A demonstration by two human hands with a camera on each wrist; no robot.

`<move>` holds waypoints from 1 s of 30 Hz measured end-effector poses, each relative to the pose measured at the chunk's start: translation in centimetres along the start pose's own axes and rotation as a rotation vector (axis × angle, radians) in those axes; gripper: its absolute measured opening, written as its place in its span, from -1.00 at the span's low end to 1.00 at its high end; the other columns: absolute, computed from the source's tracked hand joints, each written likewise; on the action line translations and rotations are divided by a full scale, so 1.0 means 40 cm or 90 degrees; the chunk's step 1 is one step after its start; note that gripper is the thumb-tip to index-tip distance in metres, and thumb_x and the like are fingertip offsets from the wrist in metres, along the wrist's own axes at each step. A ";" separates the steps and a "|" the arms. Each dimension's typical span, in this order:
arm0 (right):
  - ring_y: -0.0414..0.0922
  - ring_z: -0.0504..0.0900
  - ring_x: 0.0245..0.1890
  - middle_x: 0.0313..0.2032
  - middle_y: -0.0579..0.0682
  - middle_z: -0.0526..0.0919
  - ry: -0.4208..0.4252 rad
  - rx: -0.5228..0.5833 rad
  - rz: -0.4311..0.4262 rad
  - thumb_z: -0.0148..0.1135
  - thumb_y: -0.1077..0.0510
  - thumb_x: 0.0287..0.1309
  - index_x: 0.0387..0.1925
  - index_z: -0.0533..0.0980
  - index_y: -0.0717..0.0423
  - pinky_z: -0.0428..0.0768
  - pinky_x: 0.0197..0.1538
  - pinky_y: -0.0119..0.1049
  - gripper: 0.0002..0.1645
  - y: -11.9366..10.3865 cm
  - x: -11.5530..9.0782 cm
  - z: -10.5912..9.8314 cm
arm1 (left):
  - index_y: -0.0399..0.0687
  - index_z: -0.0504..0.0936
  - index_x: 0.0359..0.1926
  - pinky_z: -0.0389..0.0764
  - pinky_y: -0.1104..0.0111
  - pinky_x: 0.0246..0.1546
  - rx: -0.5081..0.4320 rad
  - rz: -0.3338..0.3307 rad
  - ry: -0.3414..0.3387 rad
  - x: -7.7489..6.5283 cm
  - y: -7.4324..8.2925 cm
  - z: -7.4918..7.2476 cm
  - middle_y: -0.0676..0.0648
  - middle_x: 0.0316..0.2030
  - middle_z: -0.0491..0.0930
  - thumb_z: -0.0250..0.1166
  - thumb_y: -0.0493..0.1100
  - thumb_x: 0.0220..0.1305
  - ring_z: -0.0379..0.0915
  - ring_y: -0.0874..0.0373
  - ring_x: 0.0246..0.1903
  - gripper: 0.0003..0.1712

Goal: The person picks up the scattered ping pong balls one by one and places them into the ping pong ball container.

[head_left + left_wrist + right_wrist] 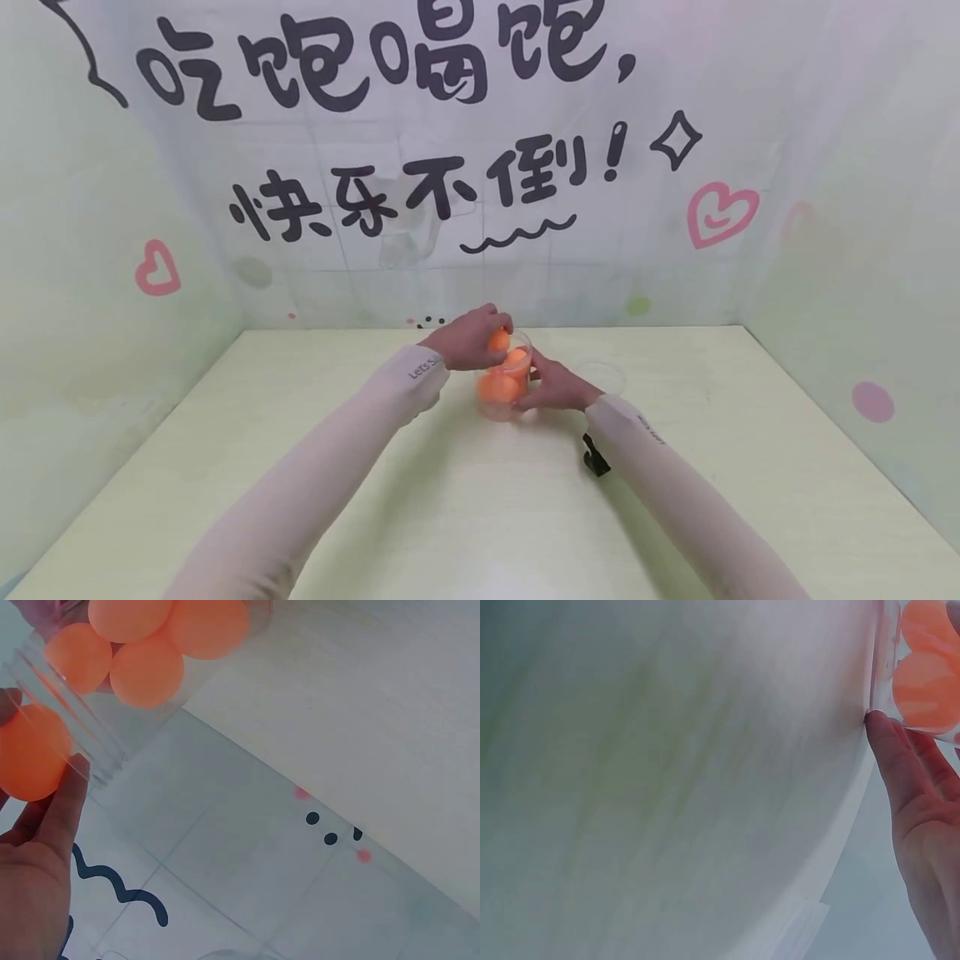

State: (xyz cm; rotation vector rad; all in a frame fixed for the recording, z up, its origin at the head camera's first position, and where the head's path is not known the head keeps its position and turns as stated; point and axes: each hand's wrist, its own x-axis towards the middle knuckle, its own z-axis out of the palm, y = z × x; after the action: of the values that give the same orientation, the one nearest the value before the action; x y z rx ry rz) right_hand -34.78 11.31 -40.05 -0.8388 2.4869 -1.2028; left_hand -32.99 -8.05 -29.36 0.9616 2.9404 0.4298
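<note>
Near the back of the table stands a clear plastic jar (526,342) with several orange ping-pong balls (498,387) inside. My left hand (468,337) is over its mouth and pinches one orange ping-pong ball (34,754) between thumb and fingers, right at the rim. From the other side my right hand (558,385) grips the jar, its thumb and fingers curved around the lower wall. In the right wrist view, the fingertips of the right hand (922,817) lie against the jar's base, with balls (928,688) showing through the plastic.
A clear round lid (602,377) lies on the pale wooden table (300,467), just right of the right hand. Under the right wrist hangs a small black piece (596,457). A printed cloth wall (480,292) rises behind the table, with side walls left and right.
</note>
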 end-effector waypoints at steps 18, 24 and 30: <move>0.04 0.43 0.08 0.23 0.02 0.40 -0.002 0.005 -0.025 0.37 0.08 -0.04 0.44 -0.04 -0.03 0.47 0.02 -0.15 0.09 0.008 -0.004 0.000 | -0.08 0.59 -0.08 0.38 0.39 -0.28 0.035 -0.049 -0.077 0.029 0.025 -0.011 -0.05 -0.24 0.50 0.25 -0.19 0.18 0.36 0.11 -0.24 -0.74; 0.00 0.43 0.06 0.18 -0.01 0.44 0.004 0.007 -0.019 0.40 0.08 -0.05 0.44 -0.02 -0.01 0.47 0.00 -0.20 0.10 0.012 0.001 0.003 | -0.09 0.59 -0.08 0.38 0.39 -0.29 0.036 -0.054 -0.081 0.031 0.023 -0.011 -0.05 -0.25 0.50 0.24 -0.19 0.19 0.36 0.11 -0.24 -0.75; -0.01 0.39 0.05 0.16 -0.03 0.43 0.002 0.016 -0.012 0.40 0.06 -0.04 0.45 -0.04 -0.01 0.46 -0.03 -0.21 0.11 0.017 0.003 0.002 | -0.08 0.59 -0.09 0.39 0.38 -0.29 0.040 -0.053 -0.081 0.036 0.020 -0.008 -0.04 -0.25 0.50 0.25 -0.19 0.18 0.37 0.11 -0.24 -0.75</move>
State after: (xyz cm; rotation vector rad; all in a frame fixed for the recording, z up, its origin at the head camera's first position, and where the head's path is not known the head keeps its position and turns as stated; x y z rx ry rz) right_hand -35.10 11.52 -40.62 -0.8557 2.4674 -1.2393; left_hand -33.74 -6.67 -28.74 0.8360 2.8809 0.2648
